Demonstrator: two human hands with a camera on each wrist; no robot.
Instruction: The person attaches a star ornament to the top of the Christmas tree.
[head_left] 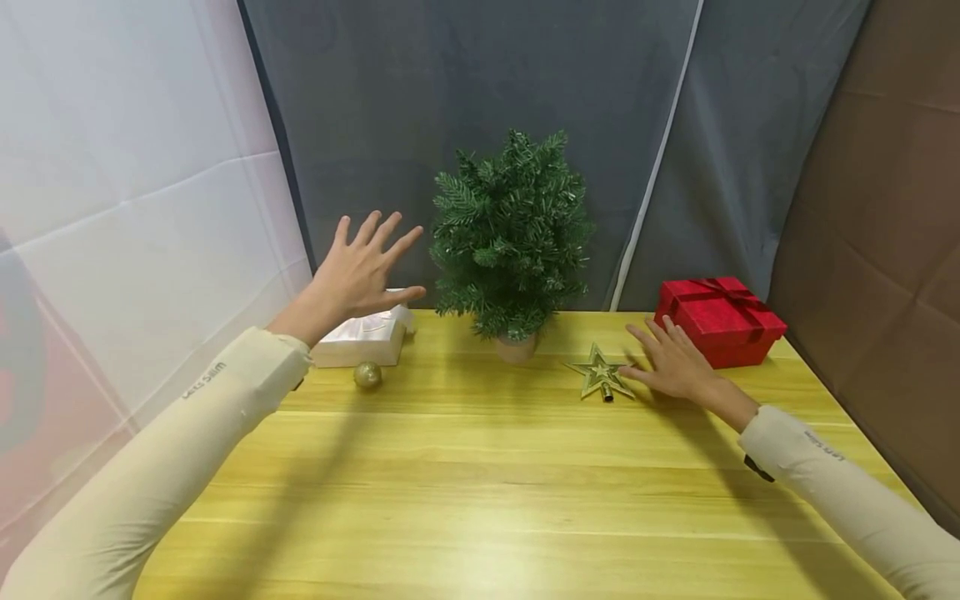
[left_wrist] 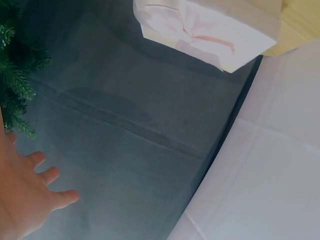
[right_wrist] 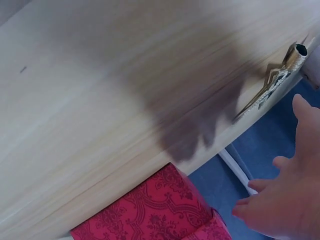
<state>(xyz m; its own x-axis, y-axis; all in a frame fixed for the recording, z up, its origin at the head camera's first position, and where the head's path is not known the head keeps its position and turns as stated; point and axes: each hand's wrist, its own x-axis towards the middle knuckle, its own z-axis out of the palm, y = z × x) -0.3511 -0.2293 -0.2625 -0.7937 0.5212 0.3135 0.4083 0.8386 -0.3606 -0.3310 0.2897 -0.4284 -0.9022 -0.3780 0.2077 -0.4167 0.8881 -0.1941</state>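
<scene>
My left hand (head_left: 362, 268) is held in the air with its fingers spread, left of a small green artificial Christmas tree (head_left: 513, 233). Below it are a white gift box (head_left: 367, 340) with a pale bow and a gold ball ornament (head_left: 367, 375). My right hand (head_left: 670, 360) reaches over the table with fingers extended, holding nothing. It is between a gold star tree topper (head_left: 601, 373), lying flat, and a red gift box (head_left: 718, 321) with a dark red ribbon. In the right wrist view the fingers appear apart from both the star (right_wrist: 272, 80) and the red box (right_wrist: 150, 210).
The wooden table (head_left: 480, 483) runs up to a dark grey curtain (head_left: 360, 100) behind the tree. A white fabric wall (head_left: 150, 150) stands at the left and a brown one (head_left: 885, 208) at the right. A white cord (head_left: 660, 158) hangs down the curtain.
</scene>
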